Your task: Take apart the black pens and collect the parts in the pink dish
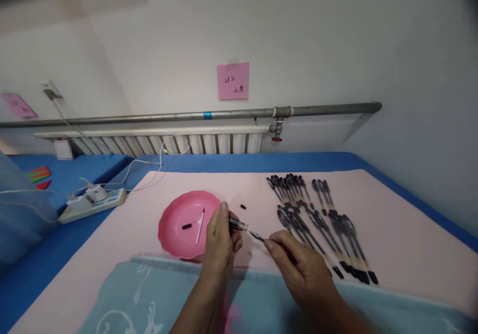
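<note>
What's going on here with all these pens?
A person's left hand holds a clear-and-black tube, while the right hand holds a slim pen part, its point close to the tube's end. To the left, a pink bowl holds a white stick and a black piece. Black pens lie in groups to the right.

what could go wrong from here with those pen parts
The pointed pen part in the right hand might slip and knock the clear barrel in the left hand. The small black piece lies loose outside the pink bowl and could roll away. The right hand is close to the laid-out pens and might nudge them.
</note>
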### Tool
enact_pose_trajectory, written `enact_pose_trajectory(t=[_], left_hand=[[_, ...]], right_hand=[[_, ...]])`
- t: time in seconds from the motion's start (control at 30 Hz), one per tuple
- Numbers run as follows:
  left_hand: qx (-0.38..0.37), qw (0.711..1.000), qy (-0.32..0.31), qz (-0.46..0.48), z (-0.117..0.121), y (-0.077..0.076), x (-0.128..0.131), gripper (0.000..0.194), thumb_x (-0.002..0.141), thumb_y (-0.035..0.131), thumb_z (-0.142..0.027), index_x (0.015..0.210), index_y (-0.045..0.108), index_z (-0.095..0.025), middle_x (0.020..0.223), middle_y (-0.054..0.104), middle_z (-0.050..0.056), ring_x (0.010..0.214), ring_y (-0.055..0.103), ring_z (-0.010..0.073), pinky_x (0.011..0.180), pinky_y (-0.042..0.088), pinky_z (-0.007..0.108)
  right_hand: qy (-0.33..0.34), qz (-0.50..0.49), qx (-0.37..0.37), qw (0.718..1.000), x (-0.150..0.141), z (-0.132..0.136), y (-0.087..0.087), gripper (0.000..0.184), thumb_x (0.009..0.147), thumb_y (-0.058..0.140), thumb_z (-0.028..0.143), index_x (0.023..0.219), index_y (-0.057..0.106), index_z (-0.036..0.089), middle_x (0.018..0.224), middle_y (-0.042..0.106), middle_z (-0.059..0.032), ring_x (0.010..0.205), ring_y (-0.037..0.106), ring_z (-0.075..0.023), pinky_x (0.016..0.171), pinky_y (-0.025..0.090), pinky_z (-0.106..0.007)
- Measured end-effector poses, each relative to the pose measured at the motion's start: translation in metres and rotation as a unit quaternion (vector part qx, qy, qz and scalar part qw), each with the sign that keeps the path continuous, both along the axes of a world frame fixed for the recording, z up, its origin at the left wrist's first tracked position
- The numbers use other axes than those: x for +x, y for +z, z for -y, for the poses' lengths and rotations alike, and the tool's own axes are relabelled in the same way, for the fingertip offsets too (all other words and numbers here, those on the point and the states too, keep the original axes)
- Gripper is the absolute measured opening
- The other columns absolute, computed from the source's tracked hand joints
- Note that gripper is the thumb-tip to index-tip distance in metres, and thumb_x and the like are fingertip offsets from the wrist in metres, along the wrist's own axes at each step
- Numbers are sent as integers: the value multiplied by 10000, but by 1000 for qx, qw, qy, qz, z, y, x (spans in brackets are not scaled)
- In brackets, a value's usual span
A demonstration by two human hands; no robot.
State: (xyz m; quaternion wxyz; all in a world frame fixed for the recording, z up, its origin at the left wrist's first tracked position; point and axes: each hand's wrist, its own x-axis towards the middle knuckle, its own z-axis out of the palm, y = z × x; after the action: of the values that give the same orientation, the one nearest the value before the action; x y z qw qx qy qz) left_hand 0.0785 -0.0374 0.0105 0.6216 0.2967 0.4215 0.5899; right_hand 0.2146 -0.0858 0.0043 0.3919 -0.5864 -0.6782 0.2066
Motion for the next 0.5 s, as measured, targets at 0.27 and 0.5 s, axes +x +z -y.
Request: enact_pose_trajectory(t=[0.27,0.5], left_hand=[[39,994,-28,-97,2,-2,1,396,824,415,-558,682,445,-190,449,331,-92,361,250,40,362,212,159],[98,963,-104,-229,2,-9,-1,330,860,401,-479,756,513,-186,530,452,-53,441,411,66,448,326,190]], right_hand=[[13,34,-29,999,5,-3,-2,278,885,383,401,697,493,229,520,438,60,470,454,-117,474,325,-217],[18,61,-55,996,6,-2,1,271,890,376,391,697,468,225,554,478,51,500,471,-121,490,311,-221]])
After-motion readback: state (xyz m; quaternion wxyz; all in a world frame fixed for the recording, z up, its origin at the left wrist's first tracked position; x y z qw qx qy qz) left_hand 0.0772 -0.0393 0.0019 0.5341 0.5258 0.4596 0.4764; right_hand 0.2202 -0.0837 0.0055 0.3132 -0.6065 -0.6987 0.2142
